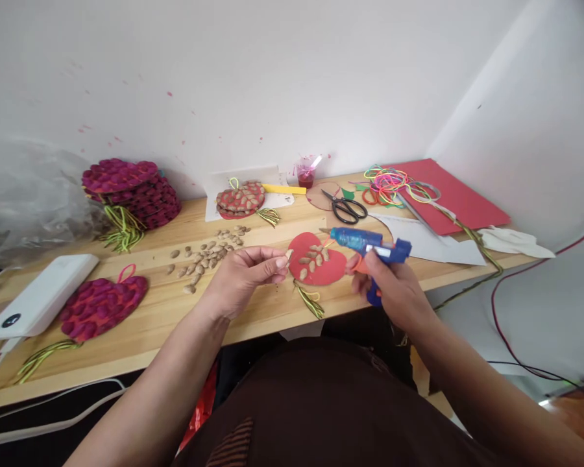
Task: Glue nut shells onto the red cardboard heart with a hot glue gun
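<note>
My left hand is closed, pinching a small tan pistachio shell between thumb and fingertips, just left of a red heart-shaped card. Several similar shells are set on that card, and a green tassel hangs from its lower tip. Wrapped around a blue hot glue gun, my right hand holds it over the card's right side, nozzle pointing left. Loose shells lie scattered on the wooden table left of the card.
Black-handled scissors, a shell-covered card and a cup of red liquid stand behind. Stacked magenta pieces, another magenta piece and a white power bank are left. Coloured cords and red sheets lie right.
</note>
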